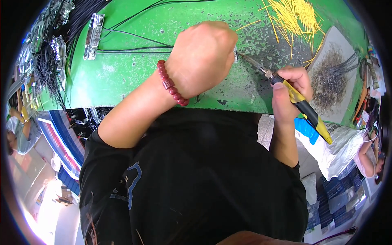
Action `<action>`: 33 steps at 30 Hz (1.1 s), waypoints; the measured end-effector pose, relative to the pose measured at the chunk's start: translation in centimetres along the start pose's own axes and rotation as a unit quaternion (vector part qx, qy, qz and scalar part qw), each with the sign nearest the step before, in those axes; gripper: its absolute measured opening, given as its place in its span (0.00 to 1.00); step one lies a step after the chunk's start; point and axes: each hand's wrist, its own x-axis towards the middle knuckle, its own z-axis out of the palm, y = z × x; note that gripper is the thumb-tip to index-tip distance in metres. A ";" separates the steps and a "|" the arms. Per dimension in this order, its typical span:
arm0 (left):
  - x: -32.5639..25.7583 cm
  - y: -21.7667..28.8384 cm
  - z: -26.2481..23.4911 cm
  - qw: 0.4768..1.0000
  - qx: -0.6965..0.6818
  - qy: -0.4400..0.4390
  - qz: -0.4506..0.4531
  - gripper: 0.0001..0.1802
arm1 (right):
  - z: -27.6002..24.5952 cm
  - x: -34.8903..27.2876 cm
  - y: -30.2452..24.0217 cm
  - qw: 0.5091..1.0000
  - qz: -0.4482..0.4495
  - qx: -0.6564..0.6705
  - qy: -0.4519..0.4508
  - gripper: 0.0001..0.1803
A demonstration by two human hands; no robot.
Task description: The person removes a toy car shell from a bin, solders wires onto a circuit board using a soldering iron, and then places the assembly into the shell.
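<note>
Now your left hand squeezes 1 small metal part, your right hand grips the yellow tool, and many yellow sticks wait.

left hand left of right hand | wire pile behind | clamp far left

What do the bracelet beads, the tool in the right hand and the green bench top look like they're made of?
The dark red round bead bracelet looks like polished wood or stone; the beads are glossy. The yellow-and-black handled tool in the right hand seems to have a plastic or rubber grip and a bare metal tip. The green worktop looks painted, the paint chipped to a dark layer below.
</note>
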 end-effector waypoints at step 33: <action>0.4 0.3 -0.9 0.999 -0.020 -0.042 0.014 0.05 | -8.0 -2.4 -2.4 0.951 -0.154 -0.083 0.255 0.06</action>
